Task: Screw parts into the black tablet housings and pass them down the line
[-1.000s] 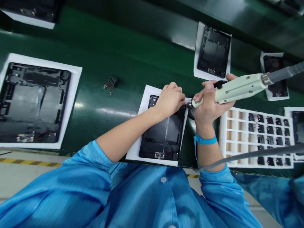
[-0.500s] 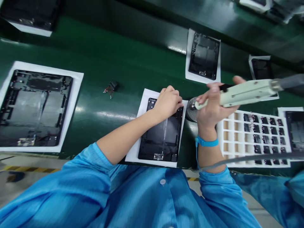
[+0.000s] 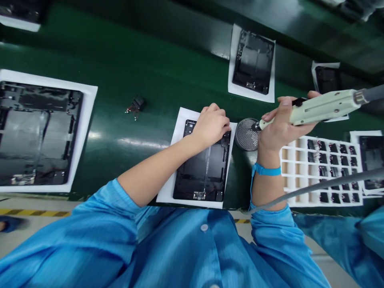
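My right hand is wrapped round a pale green electric screwdriver, which slants with its tip down to the left. The tip is over the right rim of a round dish with a perforated metal top; contact cannot be made out. My left hand lies across the upper part of an open black tablet, its fingers curled at the top right corner. What those fingertips pinch, if anything, is hidden. Under the tablet is a white foam sheet.
A white divided tray of small black wired parts stands right. One such wired part lies loose on the green table. More open tablets lie left, at the back and far right. A grey cable crosses my right forearm.
My right hand and the screwdriver have shifted right, uncovering more of the perforated dish. My left hand stays at the tablet's top corner. The view has moved slightly.
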Motion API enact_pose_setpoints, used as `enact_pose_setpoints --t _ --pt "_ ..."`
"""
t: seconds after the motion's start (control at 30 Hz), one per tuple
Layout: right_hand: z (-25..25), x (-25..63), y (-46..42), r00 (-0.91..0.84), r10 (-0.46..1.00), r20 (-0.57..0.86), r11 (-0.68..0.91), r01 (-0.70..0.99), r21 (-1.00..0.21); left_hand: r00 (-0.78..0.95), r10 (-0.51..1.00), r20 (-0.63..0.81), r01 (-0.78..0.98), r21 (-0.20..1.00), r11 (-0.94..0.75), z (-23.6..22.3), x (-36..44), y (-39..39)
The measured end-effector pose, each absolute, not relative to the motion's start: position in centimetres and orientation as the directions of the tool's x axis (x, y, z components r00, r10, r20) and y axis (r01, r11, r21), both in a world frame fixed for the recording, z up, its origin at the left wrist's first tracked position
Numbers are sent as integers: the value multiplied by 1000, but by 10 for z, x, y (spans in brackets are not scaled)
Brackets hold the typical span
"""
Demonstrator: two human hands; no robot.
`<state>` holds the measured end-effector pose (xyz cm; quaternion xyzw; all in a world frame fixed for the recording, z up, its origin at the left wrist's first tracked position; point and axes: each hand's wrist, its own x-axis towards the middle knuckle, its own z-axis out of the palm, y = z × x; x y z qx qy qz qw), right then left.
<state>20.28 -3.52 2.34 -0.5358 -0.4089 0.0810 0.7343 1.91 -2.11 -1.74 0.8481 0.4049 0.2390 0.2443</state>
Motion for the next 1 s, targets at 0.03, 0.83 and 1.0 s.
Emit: enact_pose_setpoints --t 0.03,0.83,1.0 --pt "23 203 -36 656 557 509 406 320 -856 557 805 206 570 610 -551 -17 19 -21" --pt "10 211 -31 623 522 583 405 421 -812 554 804 218 548 632 -549 -20 20 -19" --pt "7 214 -29 647 523 555 350 430 -832 554 802 223 547 629 -552 -20 21 -19"
